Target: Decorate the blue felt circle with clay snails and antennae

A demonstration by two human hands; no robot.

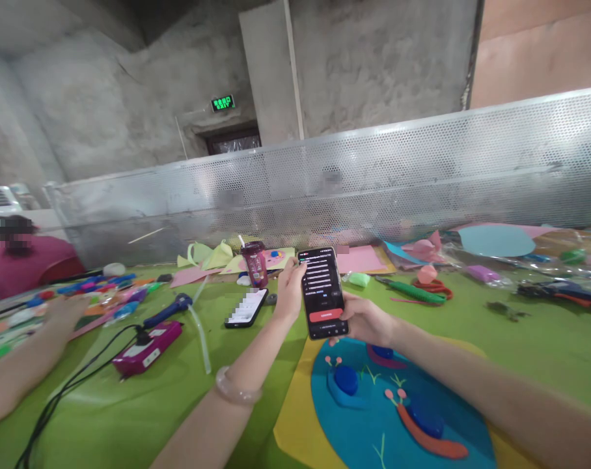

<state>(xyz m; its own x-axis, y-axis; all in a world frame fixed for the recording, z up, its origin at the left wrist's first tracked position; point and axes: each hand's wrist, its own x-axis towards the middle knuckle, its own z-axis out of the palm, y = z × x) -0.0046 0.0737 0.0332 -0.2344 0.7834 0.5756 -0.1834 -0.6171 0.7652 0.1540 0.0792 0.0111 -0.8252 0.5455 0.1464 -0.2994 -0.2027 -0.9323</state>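
Note:
A smartphone [322,293] with a lit dark screen and a red button is held upright between both my hands. My left hand [290,286] grips its left edge, thumb over the front. My right hand [364,318] closes on its lower right corner, with the thumb by the red button. Below the phone lies a blue paper oval [334,436] on yellow paper, decorated with snail shapes. One orange snail [425,433] has a dark blue shell. A second phone [247,307] lies lit on the green table left of my left hand.
A purple cup with a straw [254,264] stands behind the second phone. At left are a magenta power strip [149,347], a blue glue gun [168,311] and another person's arm [41,339]. Green-handled scissors [417,291] lie right. A perforated metal partition [373,176] runs behind.

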